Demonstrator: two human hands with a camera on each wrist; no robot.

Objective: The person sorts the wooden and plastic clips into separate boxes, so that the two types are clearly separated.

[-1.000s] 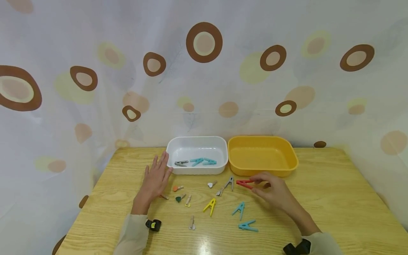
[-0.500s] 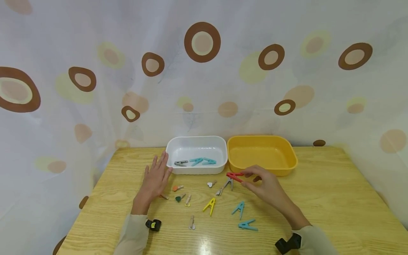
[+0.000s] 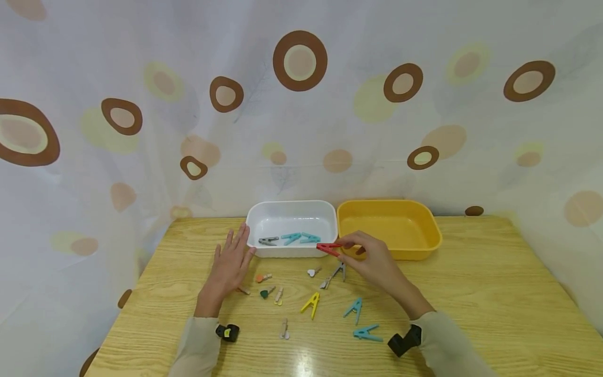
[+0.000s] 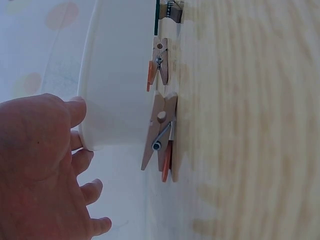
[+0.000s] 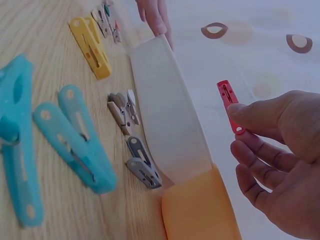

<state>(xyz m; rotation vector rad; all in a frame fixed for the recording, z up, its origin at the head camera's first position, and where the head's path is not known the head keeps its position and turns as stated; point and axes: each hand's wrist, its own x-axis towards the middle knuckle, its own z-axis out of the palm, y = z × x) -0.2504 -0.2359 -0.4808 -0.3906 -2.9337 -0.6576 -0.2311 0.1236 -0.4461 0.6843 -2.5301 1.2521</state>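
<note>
My right hand (image 3: 377, 262) pinches a red clothespin (image 3: 327, 248) between thumb and fingers. In the head view the clothespin overlaps the front right rim of the white bin (image 3: 282, 252); the right wrist view shows the red clothespin (image 5: 229, 105) above the rim's height. My left hand (image 3: 231, 267) has its fingers extended at the left end of that bin, fingertips right at the rim. Inside the bin lie a grey clothespin (image 3: 268, 241) and two blue clothespins (image 3: 292, 238). Near the left hand a wooden clothespin (image 4: 160, 135) with an orange piece rests on the table.
Right beside the white bin stands a yellow bin (image 3: 391, 254). On the table lie a yellow clothespin (image 3: 311, 305), two blue clothespins (image 3: 367, 333), a grey clothespin (image 3: 341, 270) and several small wooden ones, such as one with a green heart (image 3: 265, 294). A patterned curtain (image 3: 301, 131) hangs behind.
The right hand has carried the red clothespin left and away from me, from in front of the yellow bin to the white bin's front right rim. The left hand stays in place.
</note>
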